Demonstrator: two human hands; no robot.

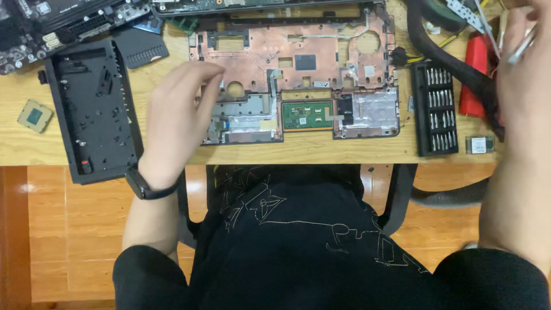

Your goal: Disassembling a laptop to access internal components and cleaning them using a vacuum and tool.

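Hovering over laptop shell (pixel 298 63), left hand (pixel 178 115) grip loose — right hand (pixel 525 74) pinching metal tool (pixel 519 49); bit case (pixel 436 109) full.

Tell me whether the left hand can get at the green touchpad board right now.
Probably yes: the left hand hovers over the laptop shell, and the green touchpad board lies uncovered just beside it.

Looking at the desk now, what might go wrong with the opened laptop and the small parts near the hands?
1. The black bottom cover hangs over the table edge; a nudge from the left hand might drop it.
2. The bare processor chip lies loose near the edge and could be knocked off.
3. The right hand seems to hold something thin and metallic; it might slip into the open laptop shell.
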